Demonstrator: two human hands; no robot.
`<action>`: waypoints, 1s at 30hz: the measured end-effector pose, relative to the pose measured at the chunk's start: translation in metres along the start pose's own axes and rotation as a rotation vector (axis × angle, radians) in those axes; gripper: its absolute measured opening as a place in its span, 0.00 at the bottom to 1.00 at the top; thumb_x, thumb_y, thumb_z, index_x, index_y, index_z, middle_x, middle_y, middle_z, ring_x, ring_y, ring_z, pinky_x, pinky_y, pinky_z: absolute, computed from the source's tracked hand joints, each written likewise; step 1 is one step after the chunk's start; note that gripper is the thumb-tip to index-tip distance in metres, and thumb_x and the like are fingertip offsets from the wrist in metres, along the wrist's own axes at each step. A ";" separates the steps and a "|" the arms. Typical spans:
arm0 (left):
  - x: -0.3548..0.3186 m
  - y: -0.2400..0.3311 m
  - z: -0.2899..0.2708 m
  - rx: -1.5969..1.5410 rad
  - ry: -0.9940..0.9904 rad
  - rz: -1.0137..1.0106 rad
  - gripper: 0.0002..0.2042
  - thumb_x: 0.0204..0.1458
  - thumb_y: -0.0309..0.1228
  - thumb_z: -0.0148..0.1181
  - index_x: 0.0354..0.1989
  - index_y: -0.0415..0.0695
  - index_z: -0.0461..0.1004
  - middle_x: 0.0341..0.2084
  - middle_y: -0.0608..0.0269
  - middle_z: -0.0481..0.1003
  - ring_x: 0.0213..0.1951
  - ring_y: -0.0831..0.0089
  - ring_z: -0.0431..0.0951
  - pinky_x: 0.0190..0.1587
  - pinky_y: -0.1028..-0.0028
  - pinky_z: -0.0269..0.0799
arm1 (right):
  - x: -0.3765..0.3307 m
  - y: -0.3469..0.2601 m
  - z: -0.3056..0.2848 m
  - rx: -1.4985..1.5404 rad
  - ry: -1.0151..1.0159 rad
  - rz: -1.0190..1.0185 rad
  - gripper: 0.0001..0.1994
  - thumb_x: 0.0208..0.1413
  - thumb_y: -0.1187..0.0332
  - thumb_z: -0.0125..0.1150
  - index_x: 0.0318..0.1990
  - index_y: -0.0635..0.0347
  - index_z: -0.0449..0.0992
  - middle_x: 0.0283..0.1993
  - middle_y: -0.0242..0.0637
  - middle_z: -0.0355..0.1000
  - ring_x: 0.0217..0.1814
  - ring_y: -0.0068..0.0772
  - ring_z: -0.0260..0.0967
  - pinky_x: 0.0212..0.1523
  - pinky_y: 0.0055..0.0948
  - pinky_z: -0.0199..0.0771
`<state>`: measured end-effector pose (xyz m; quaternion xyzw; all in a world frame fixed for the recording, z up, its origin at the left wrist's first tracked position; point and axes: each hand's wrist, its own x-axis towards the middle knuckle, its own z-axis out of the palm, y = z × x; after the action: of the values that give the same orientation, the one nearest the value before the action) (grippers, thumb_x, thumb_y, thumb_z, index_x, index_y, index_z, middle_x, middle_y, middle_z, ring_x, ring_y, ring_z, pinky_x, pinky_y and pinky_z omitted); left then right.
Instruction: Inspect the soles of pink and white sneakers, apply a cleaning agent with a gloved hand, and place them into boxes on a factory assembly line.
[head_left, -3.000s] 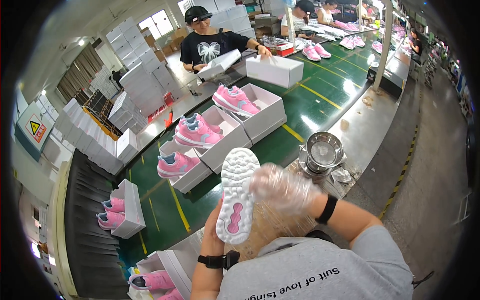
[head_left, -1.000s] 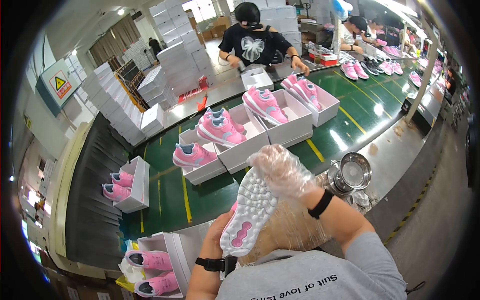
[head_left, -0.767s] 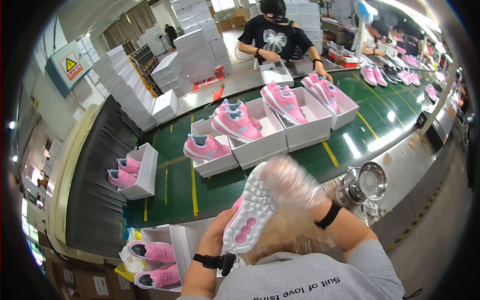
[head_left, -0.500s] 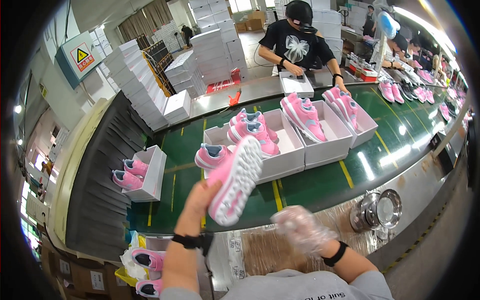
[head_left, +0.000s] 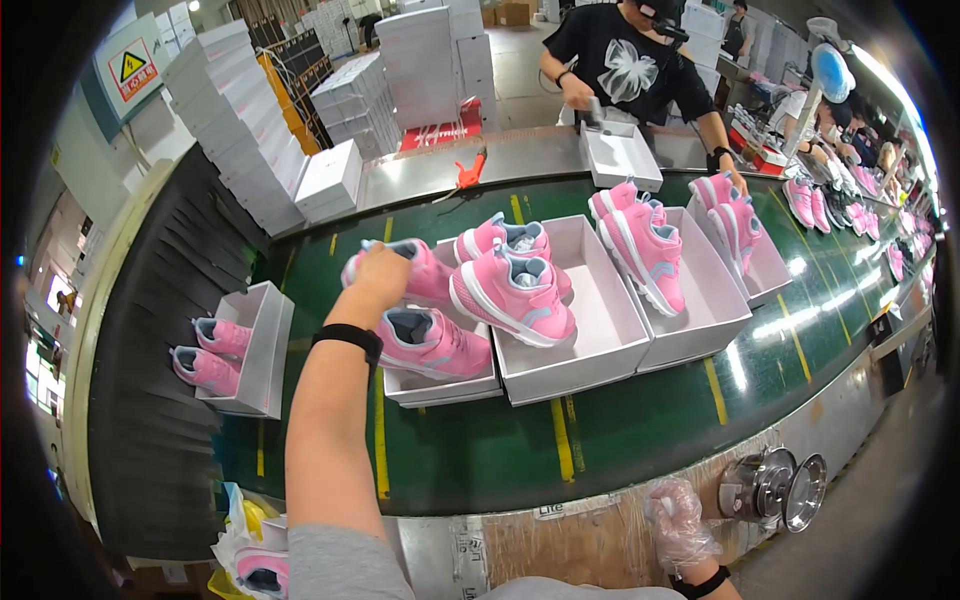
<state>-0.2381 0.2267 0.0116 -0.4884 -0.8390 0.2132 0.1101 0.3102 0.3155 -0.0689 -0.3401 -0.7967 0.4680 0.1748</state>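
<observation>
My left hand reaches over the green conveyor belt and is closed on the collar of a pink sneaker at the far side of the leftmost white shoebox in the row. Another pink sneaker rests across that box's near end. Several pink sneakers sit on the rim of the adjoining shoebox. Low on the right, my right hand, in a clear plastic glove, hangs over the film-wrapped near ledge with curled fingers; whatever it holds, if anything, is hidden.
More open boxes with sneakers stand to the right. One shoebox with a pair lies by the dark curtain. Metal bowls sit near my right hand. Opposite, a person handles a white box lid.
My left hand has carried the sneaker, sole toward me before, away to the leftmost box, where it is now upright. My right hand has moved right and closer to me. The view has shifted.
</observation>
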 end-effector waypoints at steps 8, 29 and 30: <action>-0.006 0.041 -0.057 -0.336 0.081 0.029 0.05 0.41 0.26 0.55 0.26 0.42 0.77 0.27 0.52 0.77 0.36 0.54 0.77 0.42 0.62 0.69 | 0.013 0.006 0.001 0.440 0.051 0.255 0.15 0.54 0.75 0.54 0.50 0.60 0.65 0.47 0.38 0.67 0.50 0.33 0.66 0.54 0.33 0.65; -0.105 0.133 -0.124 -1.652 0.158 -0.066 0.25 0.44 0.36 0.65 0.48 0.33 0.69 0.40 0.56 0.75 0.37 0.71 0.77 0.40 0.72 0.73 | -0.089 -0.031 -0.098 0.387 0.213 0.275 0.21 0.56 0.73 0.57 0.57 0.56 0.62 0.49 0.37 0.68 0.50 0.27 0.67 0.51 0.26 0.69; -0.130 0.154 -0.139 -1.901 0.043 -0.046 0.20 0.49 0.34 0.61 0.47 0.34 0.70 0.40 0.58 0.75 0.36 0.72 0.77 0.41 0.73 0.73 | -0.087 -0.036 -0.104 0.549 0.240 0.186 0.19 0.57 0.72 0.56 0.56 0.55 0.62 0.48 0.36 0.68 0.49 0.26 0.67 0.50 0.25 0.69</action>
<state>0.0005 0.2154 0.0658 -0.3609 -0.6683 -0.5698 -0.3138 0.4198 0.3073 0.0179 -0.4045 -0.5798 0.6359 0.3095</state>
